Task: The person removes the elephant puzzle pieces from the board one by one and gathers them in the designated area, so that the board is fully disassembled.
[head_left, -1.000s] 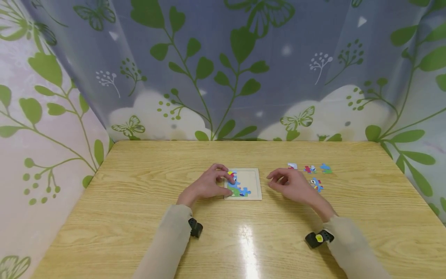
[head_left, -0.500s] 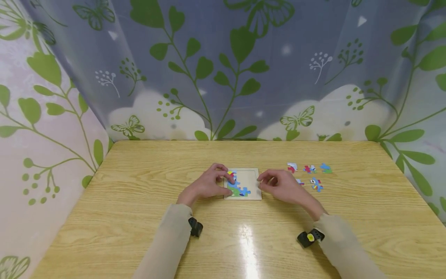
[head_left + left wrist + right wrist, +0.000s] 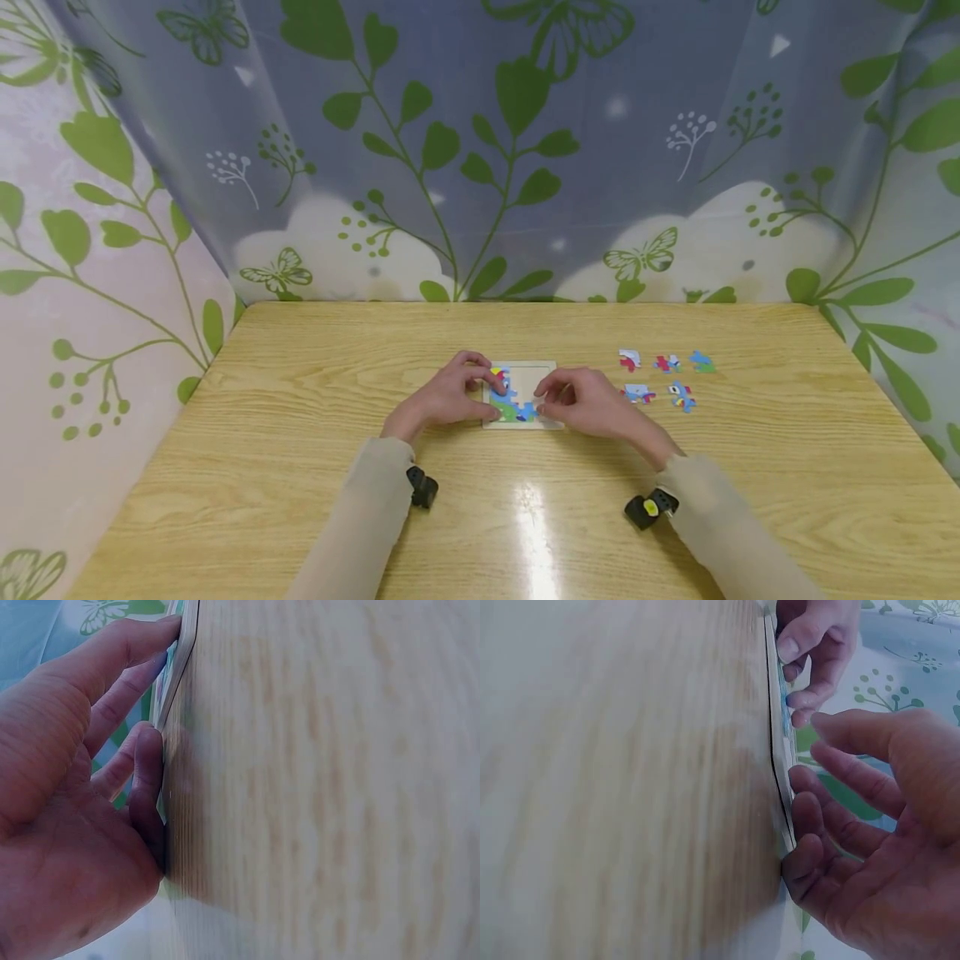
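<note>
A partly filled jigsaw tray point(image 3: 531, 377) on the wooden counter point(image 3: 285, 375). The left hand point(image 3: 448, 393), moderately spread, touches its left side; the right hand point(image 3: 587, 402), narrowly parted, is at its right, near five loose jigsaw pieces point(image 3: 682, 396).

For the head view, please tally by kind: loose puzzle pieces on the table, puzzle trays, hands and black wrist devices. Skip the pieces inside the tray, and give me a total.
Loose puzzle pieces: 5
Puzzle tray: 1
Hands: 2
Black wrist devices: 2
Total: 10
</note>
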A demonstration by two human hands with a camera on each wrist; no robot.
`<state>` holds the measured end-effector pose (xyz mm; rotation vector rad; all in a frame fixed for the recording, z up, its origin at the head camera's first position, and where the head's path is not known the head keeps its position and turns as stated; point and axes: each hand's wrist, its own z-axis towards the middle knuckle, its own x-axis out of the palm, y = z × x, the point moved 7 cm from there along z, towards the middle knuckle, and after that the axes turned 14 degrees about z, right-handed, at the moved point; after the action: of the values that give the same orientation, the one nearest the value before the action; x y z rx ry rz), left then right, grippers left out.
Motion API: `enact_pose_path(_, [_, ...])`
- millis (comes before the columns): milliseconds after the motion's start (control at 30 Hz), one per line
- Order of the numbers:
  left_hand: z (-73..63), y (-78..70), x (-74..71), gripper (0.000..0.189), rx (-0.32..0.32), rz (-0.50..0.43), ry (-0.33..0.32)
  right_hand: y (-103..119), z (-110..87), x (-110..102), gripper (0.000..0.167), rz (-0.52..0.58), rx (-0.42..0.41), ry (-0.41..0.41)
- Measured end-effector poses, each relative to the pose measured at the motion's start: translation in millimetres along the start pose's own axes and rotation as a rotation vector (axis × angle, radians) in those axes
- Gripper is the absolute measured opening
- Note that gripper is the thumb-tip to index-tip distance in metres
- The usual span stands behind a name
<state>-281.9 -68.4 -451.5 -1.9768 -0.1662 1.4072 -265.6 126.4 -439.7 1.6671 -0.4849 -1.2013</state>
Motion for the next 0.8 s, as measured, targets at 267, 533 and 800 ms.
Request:
enact_pose_path(267, [0.6,1.2,0.5,0.018,-0.017,-0.016,0.007,1,3.4,4,0.018,-0.033,0.032,0.023])
enact_pose_path(533, [1.1,0.2,0.5,0.018,-0.005,-0.017,0.009,3,9.2,10,0.021,-0.084,0.034,0.044])
enact_pose_path(800, [0.7,0.2,0.6,0.017,-0.018,-0.023,0.012,4,12.1,12,0.017,-0.102,0.012,0.035])
